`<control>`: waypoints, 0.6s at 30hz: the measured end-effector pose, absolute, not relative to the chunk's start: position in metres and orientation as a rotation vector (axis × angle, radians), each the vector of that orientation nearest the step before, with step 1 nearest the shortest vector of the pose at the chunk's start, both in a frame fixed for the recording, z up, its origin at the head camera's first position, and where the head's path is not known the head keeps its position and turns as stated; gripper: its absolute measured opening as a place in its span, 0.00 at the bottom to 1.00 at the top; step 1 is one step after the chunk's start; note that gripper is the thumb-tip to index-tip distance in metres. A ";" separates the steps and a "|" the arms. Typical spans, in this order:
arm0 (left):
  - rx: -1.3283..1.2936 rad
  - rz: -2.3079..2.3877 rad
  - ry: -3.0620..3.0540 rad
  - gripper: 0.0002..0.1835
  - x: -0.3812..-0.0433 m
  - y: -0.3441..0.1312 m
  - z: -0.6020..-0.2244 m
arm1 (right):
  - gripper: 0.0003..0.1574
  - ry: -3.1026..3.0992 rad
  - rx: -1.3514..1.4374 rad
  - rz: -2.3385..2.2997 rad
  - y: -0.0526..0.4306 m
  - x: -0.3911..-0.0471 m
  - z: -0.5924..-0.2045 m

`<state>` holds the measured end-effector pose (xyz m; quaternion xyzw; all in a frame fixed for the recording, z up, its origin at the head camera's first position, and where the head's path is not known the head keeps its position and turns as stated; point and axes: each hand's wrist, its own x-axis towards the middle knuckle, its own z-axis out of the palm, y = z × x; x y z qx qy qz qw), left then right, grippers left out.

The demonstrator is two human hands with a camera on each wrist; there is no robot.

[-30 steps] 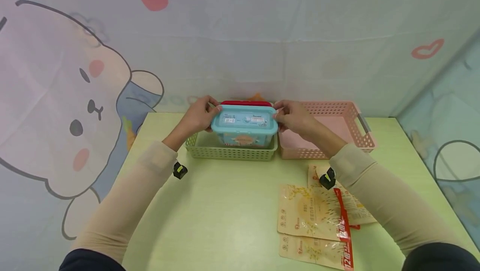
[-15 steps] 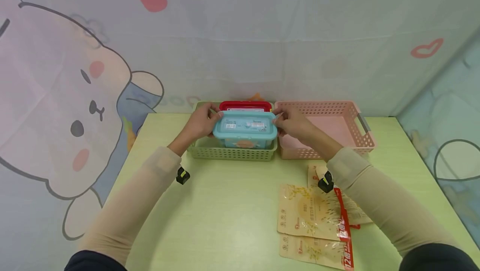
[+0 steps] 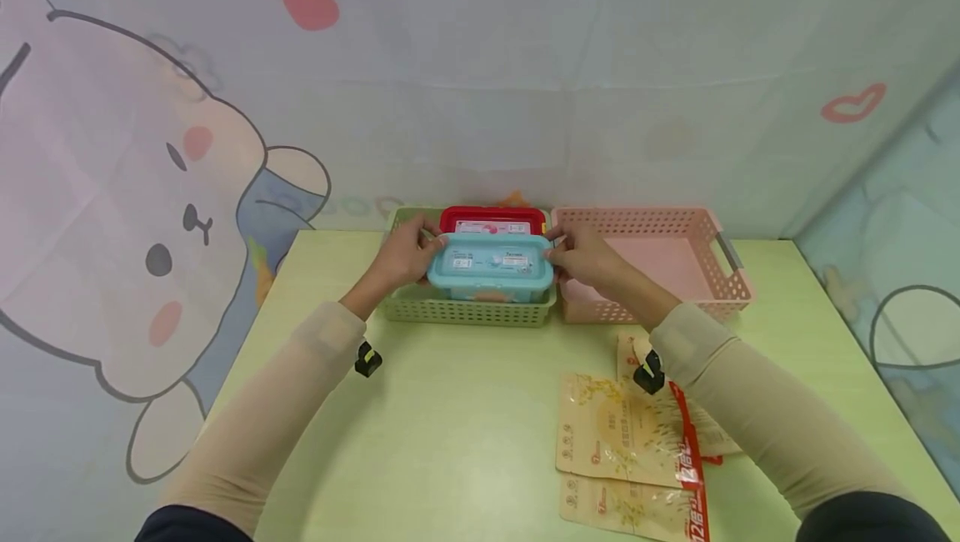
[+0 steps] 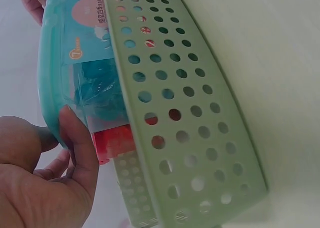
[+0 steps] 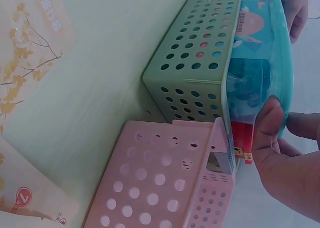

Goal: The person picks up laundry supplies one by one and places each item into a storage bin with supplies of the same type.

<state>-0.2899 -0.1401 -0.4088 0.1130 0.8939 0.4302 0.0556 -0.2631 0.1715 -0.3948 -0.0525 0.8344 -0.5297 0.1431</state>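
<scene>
A light-blue plastic tub with a turquoise lid [image 3: 491, 263] sits partly down inside the green perforated basket [image 3: 468, 312]. My left hand [image 3: 405, 253] pinches the left end of its lid, and my right hand [image 3: 591, 258] grips the right end. In the left wrist view, left thumb and fingers close on the lid's rim [image 4: 49, 72]. The right wrist view has the right hand [image 5: 287, 155] doing likewise at the other corner, the tub's lower part hidden behind the basket wall. Right behind the tub, in the same basket, stands a red-lidded box [image 3: 491, 217].
A pink perforated basket [image 3: 652, 309] with a grey handle stands close against the green one's right side. Several beige pouches with red edges [image 3: 615, 429] lie overlapping on the table under my right forearm. A printed cloth [image 3: 480, 92] hangs behind.
Both hands have lowered the blue tub deeper into the green basket, slightly toward me. More of the red lid behind it now shows. The pouches and pink basket have stayed put.
</scene>
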 end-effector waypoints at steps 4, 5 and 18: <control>0.313 1.303 2.701 0.16 -0.288 -0.139 -0.411 | 0.25 2.420 -0.154 -1.514 0.171 -0.262 -0.396; 0.309 1.298 2.697 0.16 -0.288 -0.138 -0.412 | 0.24 2.421 -0.152 -1.514 0.171 -0.261 -0.397; 0.257 1.336 2.654 0.18 -0.288 -0.136 -0.424 | 0.22 2.431 -0.143 -1.508 0.173 -0.262 -0.412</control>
